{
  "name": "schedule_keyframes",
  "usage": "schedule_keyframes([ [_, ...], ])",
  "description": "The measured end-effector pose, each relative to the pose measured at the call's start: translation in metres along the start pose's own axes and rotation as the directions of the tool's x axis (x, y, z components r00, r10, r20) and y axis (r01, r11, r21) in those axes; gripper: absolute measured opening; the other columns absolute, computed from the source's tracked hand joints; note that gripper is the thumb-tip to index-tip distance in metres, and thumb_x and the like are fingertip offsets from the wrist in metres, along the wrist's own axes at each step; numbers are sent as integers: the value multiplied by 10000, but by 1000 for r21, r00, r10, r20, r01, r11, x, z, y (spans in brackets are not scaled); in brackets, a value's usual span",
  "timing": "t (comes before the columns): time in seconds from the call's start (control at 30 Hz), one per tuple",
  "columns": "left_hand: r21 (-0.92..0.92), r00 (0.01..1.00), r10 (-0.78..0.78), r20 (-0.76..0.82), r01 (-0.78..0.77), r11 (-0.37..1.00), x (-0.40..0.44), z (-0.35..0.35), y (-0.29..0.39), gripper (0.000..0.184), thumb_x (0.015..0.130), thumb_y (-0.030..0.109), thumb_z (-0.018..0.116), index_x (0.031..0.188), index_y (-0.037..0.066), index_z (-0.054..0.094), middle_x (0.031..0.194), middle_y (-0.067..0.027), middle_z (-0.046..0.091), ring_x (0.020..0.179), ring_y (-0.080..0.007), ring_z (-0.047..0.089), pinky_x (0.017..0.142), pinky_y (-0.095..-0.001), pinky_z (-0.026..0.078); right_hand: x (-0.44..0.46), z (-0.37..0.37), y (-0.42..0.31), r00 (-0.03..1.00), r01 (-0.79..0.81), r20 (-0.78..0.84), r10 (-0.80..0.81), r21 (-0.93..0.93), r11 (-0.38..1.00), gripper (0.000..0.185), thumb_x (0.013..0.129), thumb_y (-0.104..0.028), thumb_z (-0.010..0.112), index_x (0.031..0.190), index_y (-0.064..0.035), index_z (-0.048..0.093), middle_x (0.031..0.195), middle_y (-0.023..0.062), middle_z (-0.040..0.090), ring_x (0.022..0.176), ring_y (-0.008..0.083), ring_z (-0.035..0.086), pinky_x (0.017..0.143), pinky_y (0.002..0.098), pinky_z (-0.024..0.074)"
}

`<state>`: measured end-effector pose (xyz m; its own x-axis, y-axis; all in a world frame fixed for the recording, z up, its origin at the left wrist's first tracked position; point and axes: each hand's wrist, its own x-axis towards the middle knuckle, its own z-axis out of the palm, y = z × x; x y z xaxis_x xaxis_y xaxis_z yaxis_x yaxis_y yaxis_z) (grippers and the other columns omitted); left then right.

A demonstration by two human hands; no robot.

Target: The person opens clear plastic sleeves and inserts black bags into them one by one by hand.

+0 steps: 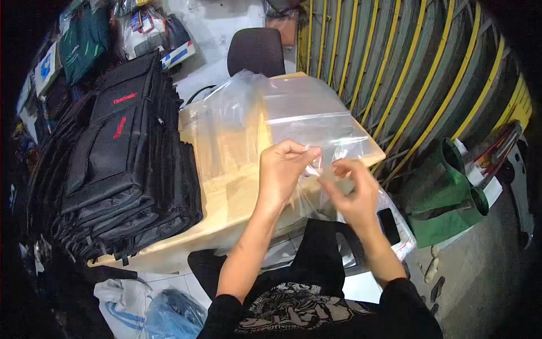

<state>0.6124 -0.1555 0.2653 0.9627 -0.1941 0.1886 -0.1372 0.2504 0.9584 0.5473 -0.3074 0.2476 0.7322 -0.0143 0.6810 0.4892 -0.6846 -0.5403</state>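
My left hand (287,168) pinches the edge of a clear plastic bag (307,124) between thumb and fingers. The bag lies across the right part of the wooden table (237,206), with its near end lifted and hanging over the front edge. Close to that lifted end is my right hand (359,189), slightly smeared, its thumb and fingers curved and apart. Another crumpled sheet of clear plastic (226,113) spreads over the table's far left part. At the table's left stands a tall stack of black bags (110,147) with red lettering.
A dark chair (256,51) stands behind the table. To the right are a shutter with yellow bars (389,68), a green bag (443,198) and a phone (388,226) on white packaging. Below left, a white sack (121,299) and blue plastic (175,313) sit on the floor.
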Motion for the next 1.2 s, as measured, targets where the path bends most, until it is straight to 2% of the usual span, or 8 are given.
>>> schedule_keyframes([
  [0.23, -365, 985, -148, -89, 106, 925, 1, -5, 10, 185, 892, 137, 615, 979, -16, 558, 948, -170, 643, 821, -225, 666, 687, -317, 563, -11, 3, -39, 984, 135, 119, -133, -8, 991, 841, 616, -190, 830, 1334, -24, 425, 1220, 199, 501, 1094, 353, 540, 892, 403, 467],
  [0.4, -513, 999, -25, -32, 4, 859, -1, -10, 16, 409, 956, 295, 502, 1195, -32, 445, 1102, -248, 583, 1004, -290, 619, 790, -399, 557, -3, 5, -20, 995, 18, -94, -19, -7, 1000, 260, 753, -48, 703, 1004, -13, 646, 852, 161, 661, 720, 244, 651, 651, 315, 520],
  [0.53, -79, 955, 296, 20, -294, 953, -24, 18, 8, 494, 968, 356, 456, 1283, -18, 385, 1198, -209, 539, 1119, -291, 554, 923, -420, 477, 50, -7, -14, 921, -253, -246, 301, 210, 944, 119, 762, -69, 723, 766, -11, 619, 675, 72, 629, 605, 130, 581, 554, 254, 446],
  [0.63, -30, 935, 330, 131, -329, 944, -22, 40, 10, 564, 872, 248, 649, 1289, -31, 392, 1241, -208, 527, 1132, -240, 536, 923, -333, 461, 70, -14, -22, 931, -310, -55, 361, 401, 862, 132, 805, -92, 698, 781, -13, 594, 694, 38, 607, 585, 127, 555, 551, 259, 450],
  [0.8, -145, 887, 362, 286, -334, 931, 0, 34, 13, 513, 830, 79, 683, 1255, -92, 451, 1212, -206, 554, 1157, -237, 527, 964, -335, 452, 68, -33, -15, 896, -434, 410, 170, 889, 142, 358, 817, -222, 724, 998, 31, 546, 919, 73, 584, 816, 115, 577, 678, 223, 475],
  [0.93, -50, 962, 127, 241, -118, 992, 11, 11, 37, 262, 866, 47, 613, 1125, 9, 610, 1127, -150, 621, 936, -265, 646, 777, -356, 541, 64, -42, 12, 919, -363, 187, 348, 747, 557, 420, 717, -212, 813, 973, 11, 564, 798, 48, 587, 706, 97, 557, 617, 234, 459],
  [1.03, 724, 696, 675, 244, -594, 351, 24, -5, 55, 173, 845, 57, 627, 1013, 32, 664, 859, -138, 655, 705, -230, 647, 619, -313, 507, 51, -53, 7, 934, -334, -49, 353, 226, 915, 242, 735, -94, 745, 846, -25, 541, 677, -10, 509, 602, 81, 415, 557, 239, 376],
  [1.2, 753, 457, 872, 175, -633, 180, 37, 9, 97, 135, 797, 74, 672, 929, 49, 691, 750, -129, 618, 637, -236, 609, 589, -318, 479, 22, -50, 10, 879, -373, -339, 335, -52, 926, 241, 725, -17, 677, 903, -2, 515, 702, 69, 493, 629, 140, 446, 607, 271, 401],
])
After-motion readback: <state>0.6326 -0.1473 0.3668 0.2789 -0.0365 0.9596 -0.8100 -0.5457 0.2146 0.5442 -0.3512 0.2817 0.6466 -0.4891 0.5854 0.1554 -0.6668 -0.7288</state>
